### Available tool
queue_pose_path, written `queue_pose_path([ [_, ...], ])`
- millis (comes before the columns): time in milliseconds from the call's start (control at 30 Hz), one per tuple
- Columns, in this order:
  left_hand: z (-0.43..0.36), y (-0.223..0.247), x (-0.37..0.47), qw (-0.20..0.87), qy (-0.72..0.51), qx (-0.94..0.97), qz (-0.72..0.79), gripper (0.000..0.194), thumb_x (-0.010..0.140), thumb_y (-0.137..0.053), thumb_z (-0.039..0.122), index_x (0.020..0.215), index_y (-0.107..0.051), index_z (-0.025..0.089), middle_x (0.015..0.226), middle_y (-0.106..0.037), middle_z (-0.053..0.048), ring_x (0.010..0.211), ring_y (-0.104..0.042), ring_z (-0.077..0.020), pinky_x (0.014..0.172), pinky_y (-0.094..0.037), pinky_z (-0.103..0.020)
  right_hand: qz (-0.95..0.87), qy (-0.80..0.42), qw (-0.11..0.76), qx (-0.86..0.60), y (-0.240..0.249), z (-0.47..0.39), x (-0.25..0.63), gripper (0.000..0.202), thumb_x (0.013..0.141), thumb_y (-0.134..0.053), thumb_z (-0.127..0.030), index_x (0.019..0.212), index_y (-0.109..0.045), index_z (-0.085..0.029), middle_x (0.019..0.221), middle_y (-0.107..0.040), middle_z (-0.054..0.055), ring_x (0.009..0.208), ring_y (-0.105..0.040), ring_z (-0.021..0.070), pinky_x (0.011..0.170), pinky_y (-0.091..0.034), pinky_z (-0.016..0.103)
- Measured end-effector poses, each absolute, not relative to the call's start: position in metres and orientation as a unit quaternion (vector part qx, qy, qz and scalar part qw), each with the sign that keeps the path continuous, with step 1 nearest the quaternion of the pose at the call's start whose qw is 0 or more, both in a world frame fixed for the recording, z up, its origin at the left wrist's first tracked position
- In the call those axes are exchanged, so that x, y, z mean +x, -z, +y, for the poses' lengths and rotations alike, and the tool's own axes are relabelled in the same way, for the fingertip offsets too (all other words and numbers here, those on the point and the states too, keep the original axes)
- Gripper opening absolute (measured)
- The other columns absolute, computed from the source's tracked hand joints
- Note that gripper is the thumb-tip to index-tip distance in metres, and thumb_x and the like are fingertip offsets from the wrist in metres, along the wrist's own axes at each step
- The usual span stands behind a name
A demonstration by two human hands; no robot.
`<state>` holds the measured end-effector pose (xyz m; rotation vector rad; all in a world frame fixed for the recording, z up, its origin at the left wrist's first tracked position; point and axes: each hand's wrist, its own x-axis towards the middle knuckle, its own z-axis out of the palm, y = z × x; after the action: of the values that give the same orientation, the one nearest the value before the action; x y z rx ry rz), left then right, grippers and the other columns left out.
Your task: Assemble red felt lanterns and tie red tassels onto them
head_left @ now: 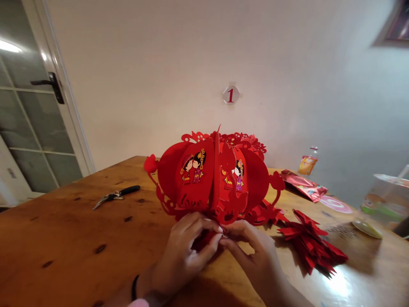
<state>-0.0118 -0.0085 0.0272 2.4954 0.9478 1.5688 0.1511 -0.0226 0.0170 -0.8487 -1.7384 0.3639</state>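
Observation:
A red lantern (pixel 196 183) with scalloped cut-out edges and small cartoon couple pictures on its panels sits on the wooden table. At its near lower edge, my left hand (pixel 190 249) is closed in a pinch, thumb against forefinger. My right hand (pixel 255 249) pinches the same spot from the other side, so the fingertips of both nearly meet. Something small and shiny, perhaps a thin ring, shows between the fingertips; its shape is too small to make out. Red material of the lantern lies right behind the fingers and is partly hidden by them.
On the wooden table (pixel 73 230), pliers-like scissors with black handles (pixel 116 196) lie left. To the right are a folded red paper bundle (pixel 315 245), a shiny red wrapper (pixel 303 185), a bottle (pixel 309 161) and a clear plastic cup (pixel 385 200). A wall stands behind.

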Motion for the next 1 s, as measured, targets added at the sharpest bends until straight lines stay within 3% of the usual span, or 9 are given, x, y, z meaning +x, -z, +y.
queue_pose_path([
  [533, -0.0089, -0.0277, -0.0107, 0.008, -0.51, 0.807, 0.298, 0.008, 0.078, -0.059, 0.014, 0.082, -0.057, 0.02, 0.074, -0.061, 0.0, 0.067, -0.059, -0.0108, 0.061, -0.046, -0.02, -0.689, -0.331, 0.54, -0.351, -0.0156, -0.0258, 0.1493, 0.009, 0.083, -0.054, -0.026, 0.088, -0.056, -0.019, 0.068, -0.059, -0.001, 0.059, -0.061, 0.0097, 0.056, -0.051, 0.018],
  [1000, -0.0089, -0.0289, -0.0108, 0.02, -0.507, 0.812, 0.29, 0.011, 0.077, -0.059, 0.012, 0.084, -0.057, 0.02, 0.076, -0.06, 0.001, 0.069, -0.059, -0.0103, 0.063, -0.045, -0.019, -0.669, -0.351, 0.545, -0.365, -0.0143, -0.0254, 0.1484, 0.013, 0.082, -0.055, -0.031, 0.08, -0.056, -0.018, 0.064, -0.062, 0.0, 0.057, -0.063, 0.011, 0.053, -0.051, 0.018],
])
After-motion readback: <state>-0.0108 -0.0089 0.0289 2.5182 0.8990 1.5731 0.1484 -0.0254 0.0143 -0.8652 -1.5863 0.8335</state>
